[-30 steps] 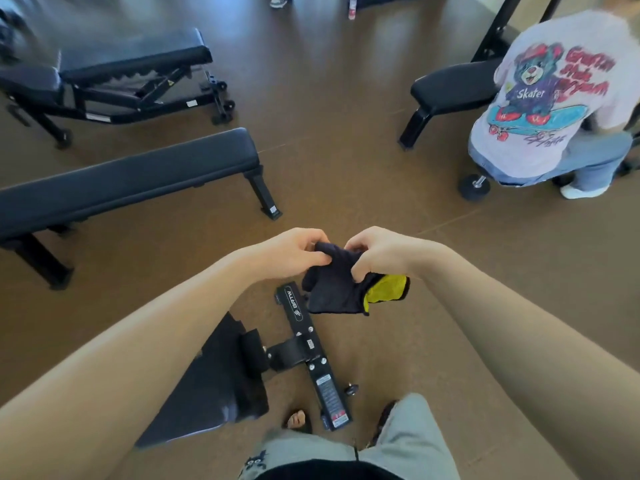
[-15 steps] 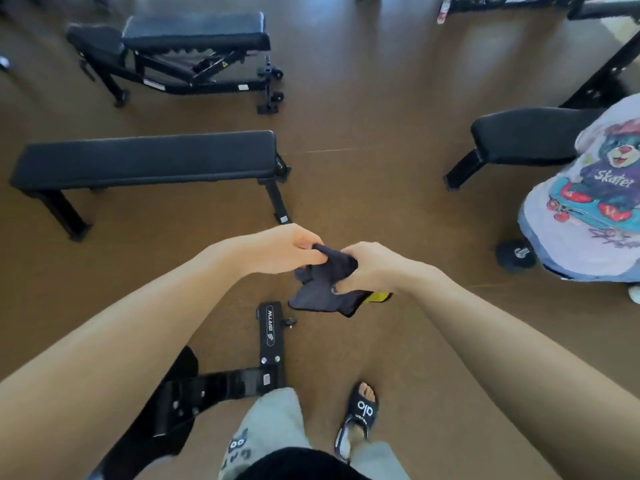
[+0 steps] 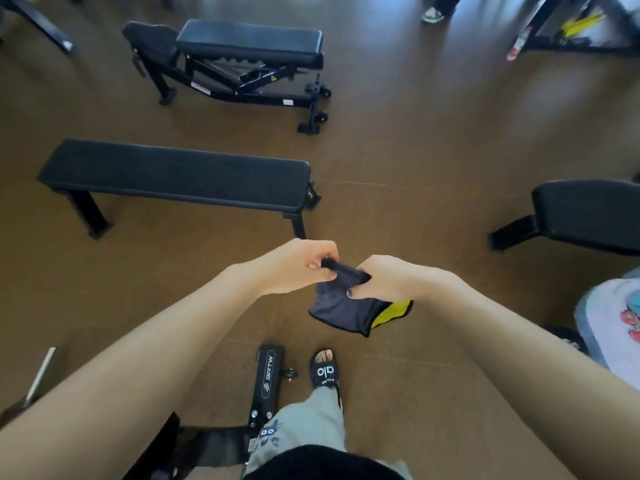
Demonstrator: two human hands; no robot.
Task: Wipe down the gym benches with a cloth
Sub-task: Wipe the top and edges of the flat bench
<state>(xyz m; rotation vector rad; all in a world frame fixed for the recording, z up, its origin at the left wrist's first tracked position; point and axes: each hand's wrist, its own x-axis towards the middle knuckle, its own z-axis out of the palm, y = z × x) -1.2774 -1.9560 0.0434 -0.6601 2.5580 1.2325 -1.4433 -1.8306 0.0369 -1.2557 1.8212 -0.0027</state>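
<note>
A dark cloth [image 3: 341, 306] with a yellow patch hangs in mid-air in front of me. My left hand [image 3: 298, 266] pinches its upper left corner, and my right hand [image 3: 384, 277] grips its top edge beside it. A flat black bench [image 3: 176, 176] stands on the brown floor just beyond my hands. Farther back is an adjustable black bench [image 3: 249, 45] on a wheeled frame. Another black bench pad [image 3: 585, 211] juts in from the right edge.
The foot of a bench frame [image 3: 268, 379] lies on the floor by my sandalled foot [image 3: 324, 370]. A person in a printed white shirt [image 3: 616, 327] crouches at the right edge. More equipment [image 3: 575, 26] and someone's shoe [image 3: 432, 14] are at the top right.
The view has swung left and forward, so the flat bench now lies square ahead and the crouching person has slid to the right edge. Both hands keep hold of the cloth.
</note>
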